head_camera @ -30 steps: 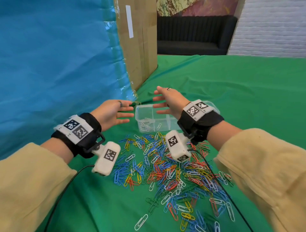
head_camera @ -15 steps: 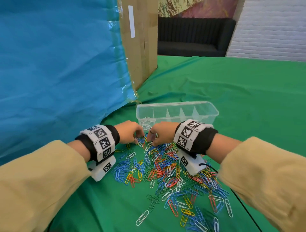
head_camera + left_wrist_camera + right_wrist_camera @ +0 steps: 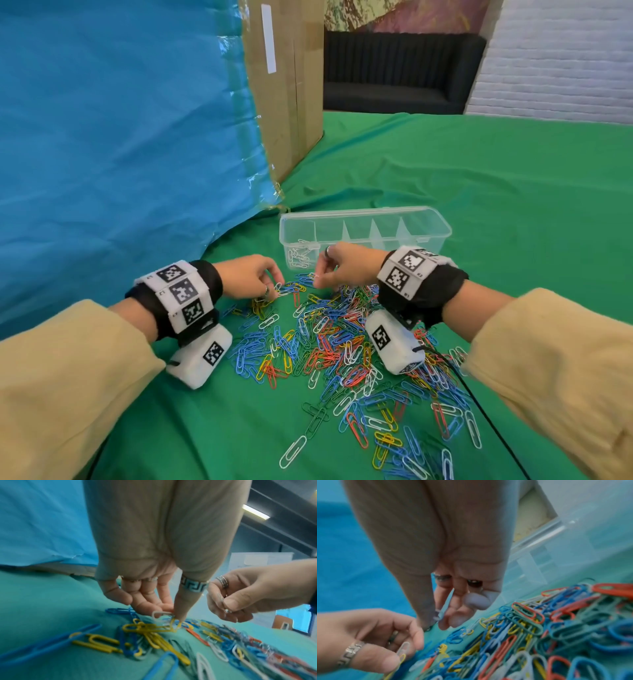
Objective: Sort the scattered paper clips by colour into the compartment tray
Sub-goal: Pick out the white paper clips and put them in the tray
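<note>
1. The pile of paper clips lies closest, spread on the green cloth, all colours mixed up.
2. The left hand pinches a white clip at the far edge of the pile. A yellow clip looks hooked on it and might ride along into the wrong slot.
3. The right hand pinches a thin pale clip that could easily slip out.
4. The compartment tray sits just behind the hands, with white clips in its left end slot.

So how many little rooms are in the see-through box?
5, in one row along the tray: the leftmost holds white clips, the four to its right look empty. The right hand covers some of the near wall, so a divider may be hidden.
</note>
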